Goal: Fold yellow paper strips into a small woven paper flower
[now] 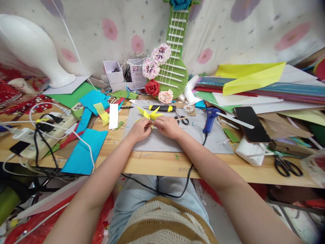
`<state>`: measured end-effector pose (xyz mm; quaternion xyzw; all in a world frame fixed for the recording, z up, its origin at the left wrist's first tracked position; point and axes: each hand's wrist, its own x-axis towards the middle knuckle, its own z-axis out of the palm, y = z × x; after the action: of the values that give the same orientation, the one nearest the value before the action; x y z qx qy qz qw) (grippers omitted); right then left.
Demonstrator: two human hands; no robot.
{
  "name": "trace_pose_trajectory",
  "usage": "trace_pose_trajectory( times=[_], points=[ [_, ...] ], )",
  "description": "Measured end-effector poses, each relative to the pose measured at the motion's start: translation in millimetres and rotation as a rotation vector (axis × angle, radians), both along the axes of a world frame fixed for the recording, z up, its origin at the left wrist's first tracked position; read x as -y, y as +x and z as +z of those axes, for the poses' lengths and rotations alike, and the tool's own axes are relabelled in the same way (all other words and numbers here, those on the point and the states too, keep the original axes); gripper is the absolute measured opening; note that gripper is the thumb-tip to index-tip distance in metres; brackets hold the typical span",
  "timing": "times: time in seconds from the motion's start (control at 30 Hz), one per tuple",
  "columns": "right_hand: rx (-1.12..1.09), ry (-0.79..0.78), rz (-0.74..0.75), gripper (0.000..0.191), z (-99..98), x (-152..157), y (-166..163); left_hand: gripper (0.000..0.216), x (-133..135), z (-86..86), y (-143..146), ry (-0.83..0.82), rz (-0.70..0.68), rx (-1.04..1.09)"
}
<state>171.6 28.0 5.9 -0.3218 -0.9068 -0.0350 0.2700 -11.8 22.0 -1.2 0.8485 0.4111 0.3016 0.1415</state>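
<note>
A yellow paper flower with pointed petals is above the grey cutting mat. My left hand pinches its base from the left, fingers closed. From the right, my right hand closes its fingers on the same base, and a thin stick sticks out beyond that hand. The fingertips hide where the petals join. Just behind the hands lies a black and yellow utility knife. Small scissors lie partly hidden beside my right hand.
A blue glue gun rests right of the hands, its black cord running over the table edge. Farther right are a phone and black scissors. Left are blue paper and a power strip. A green guitar-shaped craft stands behind.
</note>
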Motion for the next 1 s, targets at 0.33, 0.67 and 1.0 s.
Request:
trace_pose_trajectory(
  times=[0.33,0.67,1.0],
  points=[
    [-0.019,-0.057,0.069,0.016,-4.0,-3.6,2.9,0.013,-2.4,-3.2,-3.0,-0.028,-0.001,0.027],
    [-0.063,-0.088,0.125,0.018,-5.1,-5.5,2.5,0.012,-3.7,-5.1,-4.4,-0.037,0.004,0.017],
    [-0.064,-0.089,0.128,0.020,-3.4,-4.9,2.2,0.012,-4.3,-5.3,-4.6,-0.048,0.014,0.027]
  ],
)
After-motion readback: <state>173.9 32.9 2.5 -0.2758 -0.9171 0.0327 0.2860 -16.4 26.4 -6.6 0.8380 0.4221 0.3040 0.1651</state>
